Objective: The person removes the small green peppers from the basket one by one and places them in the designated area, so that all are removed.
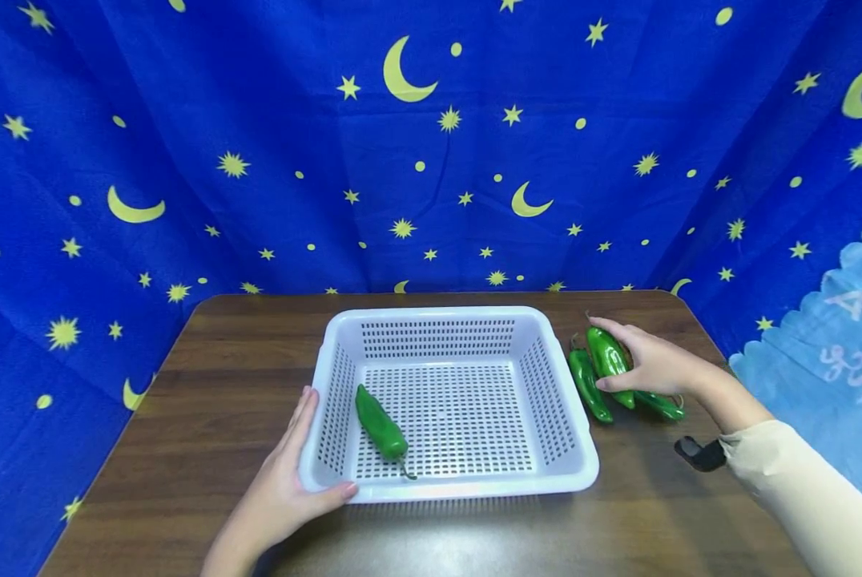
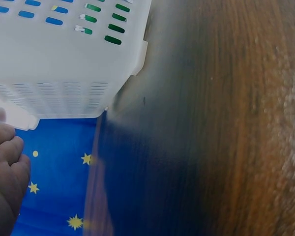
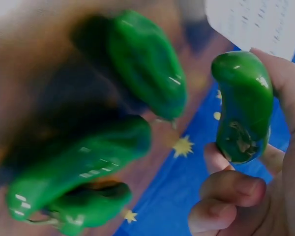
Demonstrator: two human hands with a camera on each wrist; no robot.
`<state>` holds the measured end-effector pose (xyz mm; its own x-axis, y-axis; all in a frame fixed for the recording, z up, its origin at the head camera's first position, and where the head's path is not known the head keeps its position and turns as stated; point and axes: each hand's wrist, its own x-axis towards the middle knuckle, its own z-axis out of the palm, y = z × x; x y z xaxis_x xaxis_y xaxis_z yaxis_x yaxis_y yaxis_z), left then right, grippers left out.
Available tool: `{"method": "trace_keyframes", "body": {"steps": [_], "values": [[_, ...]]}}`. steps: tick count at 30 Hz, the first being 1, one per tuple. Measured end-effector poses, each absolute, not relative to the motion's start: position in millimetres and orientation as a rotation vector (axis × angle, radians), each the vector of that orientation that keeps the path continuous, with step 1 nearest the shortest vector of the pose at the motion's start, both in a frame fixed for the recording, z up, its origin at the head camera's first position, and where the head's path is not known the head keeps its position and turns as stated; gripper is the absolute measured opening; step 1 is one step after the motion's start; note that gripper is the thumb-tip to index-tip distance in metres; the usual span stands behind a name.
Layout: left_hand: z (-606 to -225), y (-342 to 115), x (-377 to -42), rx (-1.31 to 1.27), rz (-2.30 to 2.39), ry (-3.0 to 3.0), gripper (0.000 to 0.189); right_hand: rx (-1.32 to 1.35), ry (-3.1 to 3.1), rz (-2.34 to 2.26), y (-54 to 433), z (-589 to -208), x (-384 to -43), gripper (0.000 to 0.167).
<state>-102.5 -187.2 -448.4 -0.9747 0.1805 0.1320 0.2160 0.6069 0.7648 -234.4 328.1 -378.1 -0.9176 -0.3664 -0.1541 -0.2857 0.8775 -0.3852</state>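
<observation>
A long green pepper (image 3: 243, 105) is held in my right hand (image 1: 650, 361), between the thumb and fingers, just above the table to the right of the basket. Beneath and beside that hand lie more green peppers (image 1: 590, 385), three of them visible in the right wrist view. My left hand (image 1: 283, 481) rests against the front left corner of a white plastic basket (image 1: 445, 489). Its fingers run straight along the outer side, and the thumb lies at the front rim. Inside the basket, toward the left, sits one green pepper (image 1: 382, 425).
The basket stands on a brown wooden table (image 1: 207, 401). A blue curtain (image 1: 279, 120) with yellow moons and stars hangs behind and beside it. A light blue scalloped cloth (image 1: 835, 344) is at the right. Perforated walls enclose the basket on its sides.
</observation>
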Motion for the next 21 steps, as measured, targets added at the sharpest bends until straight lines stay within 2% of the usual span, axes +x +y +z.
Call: {"method": "trace_keyframes", "body": {"steps": [9, 21], "values": [[-449.8, -187.3, -103.2, -0.349, -1.329, -2.778, 0.125, -0.473, 2.799, -0.499, 336.8, -402.6, -211.6, 0.104], [-449.8, -187.3, -103.4, -0.330, -1.315, -2.806, 0.125, -0.500, 2.782, -0.502, 339.5, -415.3, -200.4, 0.104]]}}
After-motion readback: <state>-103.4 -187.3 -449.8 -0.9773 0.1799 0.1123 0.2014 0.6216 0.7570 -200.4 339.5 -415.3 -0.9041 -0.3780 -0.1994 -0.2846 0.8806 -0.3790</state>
